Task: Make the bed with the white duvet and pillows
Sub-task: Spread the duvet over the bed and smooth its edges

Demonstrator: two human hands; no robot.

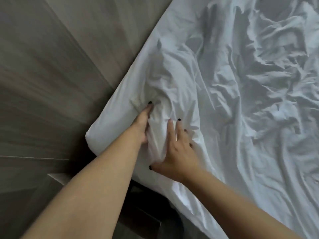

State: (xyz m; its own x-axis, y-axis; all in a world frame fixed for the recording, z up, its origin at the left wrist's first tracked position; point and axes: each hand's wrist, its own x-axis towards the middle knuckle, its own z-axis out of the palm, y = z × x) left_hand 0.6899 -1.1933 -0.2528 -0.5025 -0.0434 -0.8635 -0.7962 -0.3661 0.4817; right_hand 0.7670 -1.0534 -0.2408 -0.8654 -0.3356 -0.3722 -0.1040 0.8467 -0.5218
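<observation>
The white duvet [233, 100] lies crumpled over the bed, and its corner sits at the near-left end of the mattress. My left hand [142, 123] grips a bunched ridge of the duvet near that corner, with most of its fingers buried in the fold. Just to the right of the ridge, my right hand [177, 149] lies on the duvet. Its fingers are spread and straight and press the cloth flat, with the thumb splayed toward me. No pillow is in view.
A grey wood-grain wall or headboard panel [60, 66] runs along the left side of the bed. A dark gap and a low ledge [141, 211] lie below the bed corner, between my forearms.
</observation>
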